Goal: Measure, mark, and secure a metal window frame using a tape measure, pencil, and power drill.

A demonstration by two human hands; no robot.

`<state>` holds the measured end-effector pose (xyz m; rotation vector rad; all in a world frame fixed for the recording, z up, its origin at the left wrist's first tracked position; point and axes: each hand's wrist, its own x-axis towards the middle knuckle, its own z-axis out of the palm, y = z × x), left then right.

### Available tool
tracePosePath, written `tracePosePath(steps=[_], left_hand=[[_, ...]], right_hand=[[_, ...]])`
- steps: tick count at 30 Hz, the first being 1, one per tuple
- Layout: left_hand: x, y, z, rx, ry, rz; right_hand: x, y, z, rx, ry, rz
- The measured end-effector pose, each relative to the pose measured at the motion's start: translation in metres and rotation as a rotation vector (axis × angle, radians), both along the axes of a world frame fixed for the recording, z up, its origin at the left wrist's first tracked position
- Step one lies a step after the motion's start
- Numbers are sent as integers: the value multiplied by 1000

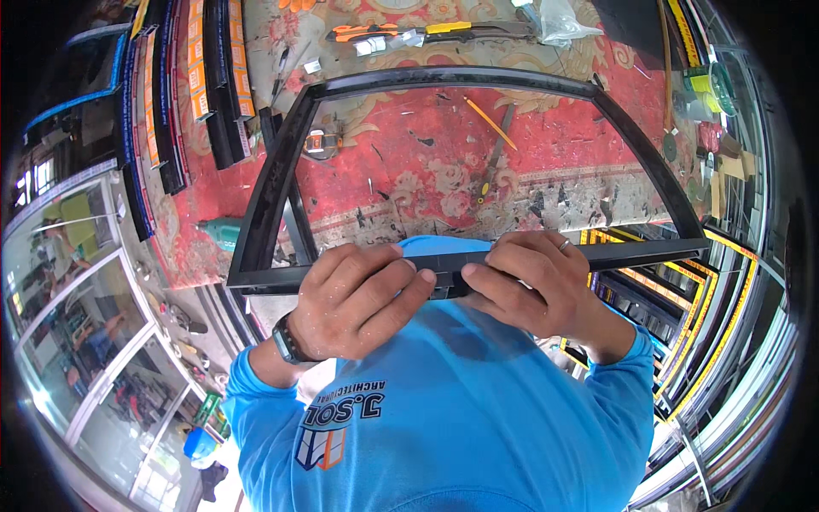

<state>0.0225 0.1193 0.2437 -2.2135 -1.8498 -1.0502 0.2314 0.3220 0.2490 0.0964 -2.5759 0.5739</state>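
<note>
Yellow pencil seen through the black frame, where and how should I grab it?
Probably mid-shaft, pinched from above across its long sides: the yellow pencil is thin and lies slanting on the red patterned covering. Come down through the opening of the black frame; the pencil's near end lies by a yellow-handled tool, so avoid it.

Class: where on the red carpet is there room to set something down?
Through the black frame, two patches of patterned carpet look mostly free: between the tape measure and pencil, and between the pencil and the frame's right side. Crowded: beyond the frame's far side, with an orange-handled tool and plastic bag.
</note>
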Motion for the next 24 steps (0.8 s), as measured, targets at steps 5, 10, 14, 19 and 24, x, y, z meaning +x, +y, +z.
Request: tracePosePath(steps=[5,10,14,19,24], left_hand=[[0,-2,1,-4,10,12],[0,0,0,3,-13,24],[0,0,1,-6,-20,58],[-3,1,2,3,-2,41],[-5,3,6,-18,-9,41]], right_hand=[[-6,3,3,79,-19,30],[-6,1,7,93,-78,30],[-8,-1,6,79,-77,25],[-9,-5,5,40,-42,-23],[-10,-2,0,-45,2,-35]])
